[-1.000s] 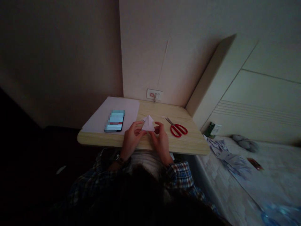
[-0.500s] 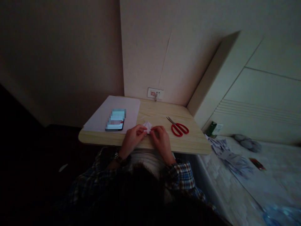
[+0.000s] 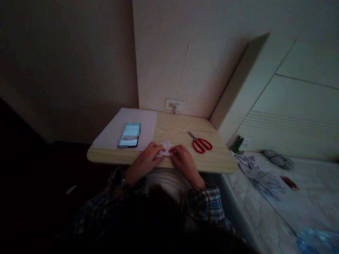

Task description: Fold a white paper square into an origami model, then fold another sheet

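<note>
A small folded piece of white paper (image 3: 166,148) lies close to the front edge of the wooden tabletop (image 3: 182,123), with creases running across it. My left hand (image 3: 150,155) grips its left side between thumb and fingers. On the opposite side, my right hand (image 3: 182,157) pinches the paper's right edge. To the right of my hands rest scissors (image 3: 200,143) with red handles, their blades pointing away from me. A lit phone (image 3: 129,135) lies on white paper sheets (image 3: 143,118) to the left.
A wall socket (image 3: 174,105) with a plug sits just above the table's back edge. At the right is a bed (image 3: 312,183) bearing crumpled papers (image 3: 261,176), a grey bundle (image 3: 278,159) and a green box (image 3: 237,144). A white scrap (image 3: 71,189) lies on the dark floor.
The folded paper is now lower and flatter on the table, spread wider between my hands. Both hands have shifted slightly, and my fingers have moved outward along its sides.
</note>
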`<state>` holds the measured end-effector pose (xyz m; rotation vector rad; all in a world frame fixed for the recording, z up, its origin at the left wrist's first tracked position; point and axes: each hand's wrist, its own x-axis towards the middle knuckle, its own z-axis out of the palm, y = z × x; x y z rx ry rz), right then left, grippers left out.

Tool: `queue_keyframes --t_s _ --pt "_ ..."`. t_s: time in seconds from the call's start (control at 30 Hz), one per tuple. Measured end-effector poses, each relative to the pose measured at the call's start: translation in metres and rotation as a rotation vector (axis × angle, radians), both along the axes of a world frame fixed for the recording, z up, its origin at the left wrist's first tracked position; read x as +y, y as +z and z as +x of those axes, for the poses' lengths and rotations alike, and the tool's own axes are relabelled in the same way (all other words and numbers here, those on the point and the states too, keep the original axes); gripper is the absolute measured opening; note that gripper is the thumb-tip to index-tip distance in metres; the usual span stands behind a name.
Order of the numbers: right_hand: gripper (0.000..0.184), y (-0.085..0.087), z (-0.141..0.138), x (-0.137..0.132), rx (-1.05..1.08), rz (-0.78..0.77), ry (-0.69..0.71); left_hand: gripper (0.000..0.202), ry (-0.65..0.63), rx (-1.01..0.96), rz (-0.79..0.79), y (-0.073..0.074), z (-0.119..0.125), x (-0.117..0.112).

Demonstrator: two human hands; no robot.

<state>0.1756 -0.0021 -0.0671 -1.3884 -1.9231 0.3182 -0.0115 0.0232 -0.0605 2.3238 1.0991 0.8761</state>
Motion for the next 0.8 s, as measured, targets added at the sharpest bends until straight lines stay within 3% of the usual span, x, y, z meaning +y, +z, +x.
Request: queue_keyframes --t_s 0.13,0.33,0.8 --pt "0.017 0.002 0.001 -0.001 -0.033 0.017 0.020 0.017 0.032 -0.020 0.071 -0.002 -0.001 0.005" --pt "0.016 0.006 0.000 -0.001 -0.121 0.067 0.085 0.012 -0.046 -0.025 0.082 -0.002 0.006 0.015" --pt "0.010 -0.002 0.001 0.004 -0.156 0.107 0.040 0.006 -0.093 0.042 0.166 -0.003 0.007 0.020"
